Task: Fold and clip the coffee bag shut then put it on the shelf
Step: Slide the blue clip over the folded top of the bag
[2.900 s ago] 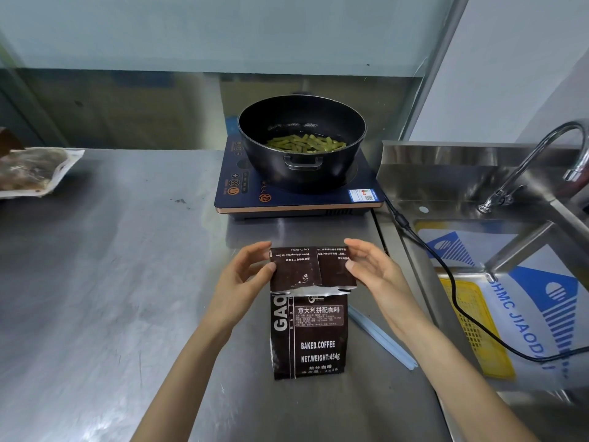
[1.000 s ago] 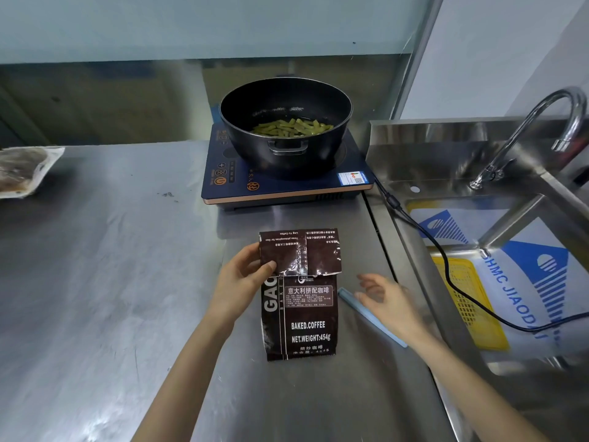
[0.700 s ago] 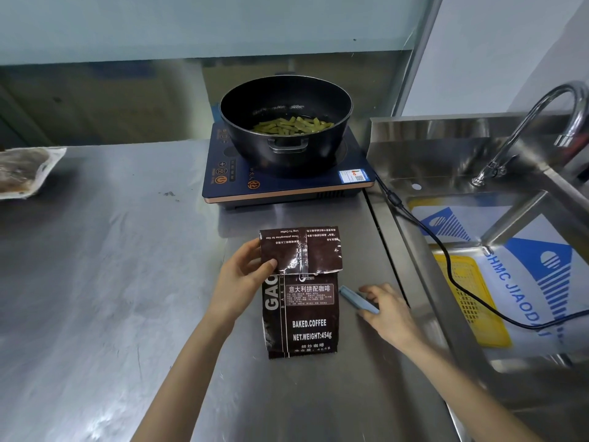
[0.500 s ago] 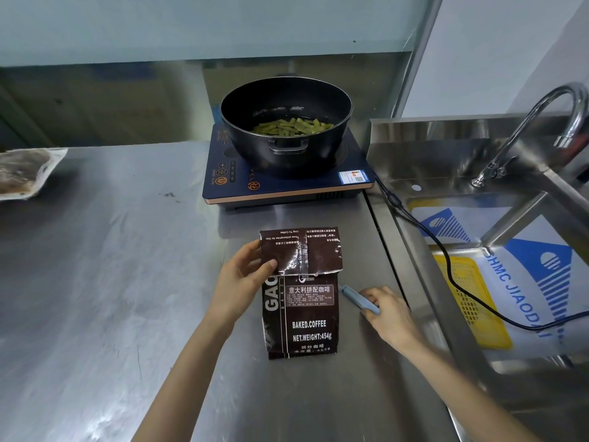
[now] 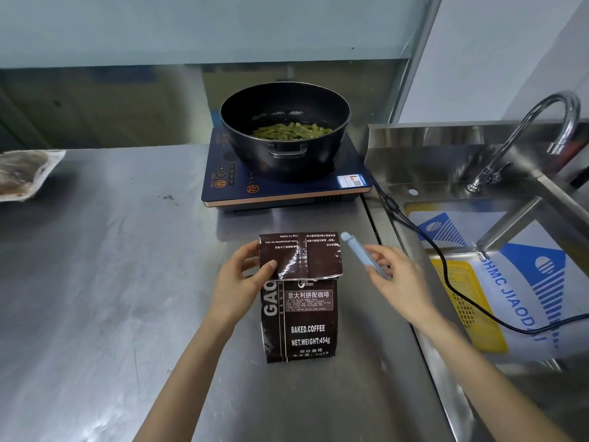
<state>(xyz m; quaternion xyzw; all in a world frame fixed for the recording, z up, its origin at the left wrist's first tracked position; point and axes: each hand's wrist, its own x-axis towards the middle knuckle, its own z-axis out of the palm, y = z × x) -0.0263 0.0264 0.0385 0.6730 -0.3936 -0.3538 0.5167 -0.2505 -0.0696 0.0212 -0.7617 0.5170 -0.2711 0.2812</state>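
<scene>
The coffee bag (image 5: pixel 299 317) is stood on the steel counter (image 5: pixel 111 282) just in front of the hob (image 5: pixel 287 189), top flap folded down. The flap is pinched at its left edge by the left hand (image 5: pixel 237 283), thumb on front. A pale blue clip (image 5: pixel 363 255) is pinched in the right hand (image 5: pixel 398 282), raised just beside the fold. Probably best slid across the crease (flap kept flat meanwhile) so nothing springs open.

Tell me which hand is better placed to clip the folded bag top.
Right: the right hand already holds the blue clip beside the folded flap, while the left hand pins the coffee bag.
</scene>
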